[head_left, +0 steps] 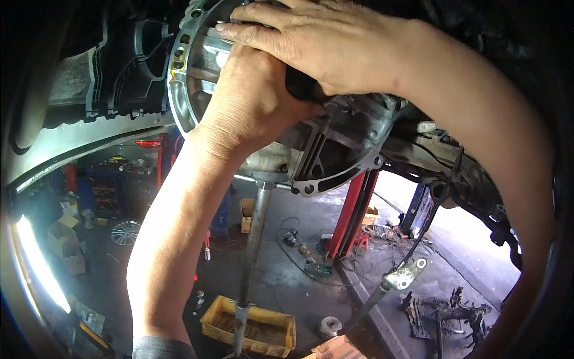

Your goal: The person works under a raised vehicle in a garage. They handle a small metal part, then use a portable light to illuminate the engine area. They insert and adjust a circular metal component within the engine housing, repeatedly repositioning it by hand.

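Two hands, head view only: my L hand (257, 96) & R hand (335, 51) are up at the big grey metal housing (344, 140), top ctr, overhead. R lies across L, so most L fingers are hidden; a couple of R fingers run into the top edge & get cut off. Can't tell from my end whether either grip is spread, pressed together or pinching smth. Housing's top is cropped too, & its middle is blocked by the hands; pale curved flange shows at L & bottom. Metal pole (254, 239) stands below it; whether it touches, can't make out. Far R underbody is murky, pic corners go black.

Shop floor (323, 209) is dark grey, scuffed, w/ glare at R. Yellow tray (215, 332) sits low ctr, by the pole's lower end. Red post (354, 212) behind, slightly R of ctr. Lower R: dark metal frame part (445, 317) on the floor, details unclear. L side: spoked wheel (125, 233), cardboard box (66, 245), bright light tube (42, 263).
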Motion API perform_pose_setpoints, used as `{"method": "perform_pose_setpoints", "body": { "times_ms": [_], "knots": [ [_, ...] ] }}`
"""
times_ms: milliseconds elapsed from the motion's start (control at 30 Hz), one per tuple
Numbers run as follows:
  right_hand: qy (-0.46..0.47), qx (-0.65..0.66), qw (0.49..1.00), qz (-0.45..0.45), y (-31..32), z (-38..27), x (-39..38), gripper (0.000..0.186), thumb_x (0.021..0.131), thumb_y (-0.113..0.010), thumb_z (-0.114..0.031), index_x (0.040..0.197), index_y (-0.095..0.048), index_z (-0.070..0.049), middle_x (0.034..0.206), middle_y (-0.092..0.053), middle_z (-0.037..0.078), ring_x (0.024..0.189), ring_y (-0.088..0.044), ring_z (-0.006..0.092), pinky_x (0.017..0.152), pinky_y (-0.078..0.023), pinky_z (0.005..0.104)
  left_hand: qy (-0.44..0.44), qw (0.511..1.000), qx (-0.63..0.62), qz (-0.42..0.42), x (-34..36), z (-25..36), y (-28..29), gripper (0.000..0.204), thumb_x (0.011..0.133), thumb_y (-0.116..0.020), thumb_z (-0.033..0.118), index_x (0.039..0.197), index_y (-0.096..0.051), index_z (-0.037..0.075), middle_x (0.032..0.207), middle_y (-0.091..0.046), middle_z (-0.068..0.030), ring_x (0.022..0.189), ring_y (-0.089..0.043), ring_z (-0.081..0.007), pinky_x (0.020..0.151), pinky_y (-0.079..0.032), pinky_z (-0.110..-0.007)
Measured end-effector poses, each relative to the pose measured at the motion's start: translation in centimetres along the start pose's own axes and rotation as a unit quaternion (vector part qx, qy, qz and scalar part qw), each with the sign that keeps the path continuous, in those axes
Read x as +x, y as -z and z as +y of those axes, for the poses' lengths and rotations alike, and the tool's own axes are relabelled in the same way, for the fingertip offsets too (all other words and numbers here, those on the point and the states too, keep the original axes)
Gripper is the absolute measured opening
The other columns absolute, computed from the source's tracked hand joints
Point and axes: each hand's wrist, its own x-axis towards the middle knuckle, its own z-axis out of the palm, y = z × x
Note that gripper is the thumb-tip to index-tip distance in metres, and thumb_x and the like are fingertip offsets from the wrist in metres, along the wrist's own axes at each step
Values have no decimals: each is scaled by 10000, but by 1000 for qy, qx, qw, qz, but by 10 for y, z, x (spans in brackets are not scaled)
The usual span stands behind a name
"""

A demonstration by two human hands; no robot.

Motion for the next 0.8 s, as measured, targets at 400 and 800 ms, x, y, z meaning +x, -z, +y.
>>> {"method": "perform_pose_setpoints", "body": {
  "times_ms": [400, 800],
  "knots": [
    [198, -141, 962, 126, -24, 32, 9, 1019, 860, -754, -159, 1662, -150, 14, 1674, -269, 281, 1515, -336, 422, 1241, -225, 729, 2, 999, -33, 7, -4, 2, -4, 697, 691, -979, 226, 1254, -672, -47, 1188, -727, -225, 1175, -698, -331, 1027, -567, -412],
    [-160, 78, 979, 102, -32, 23, -29, 1118, 857, -798, -82, 1695, -58, -118, 1700, -211, 261, 1542, -296, 424, 1287, -242, 607, -21, 996, 53, 67, -5, 4, -8, 905, 626, -991, 246, 1433, -626, 63, 1296, -578, -183, 1230, -602, -370, 1072, -528, -444]
  ]
}}
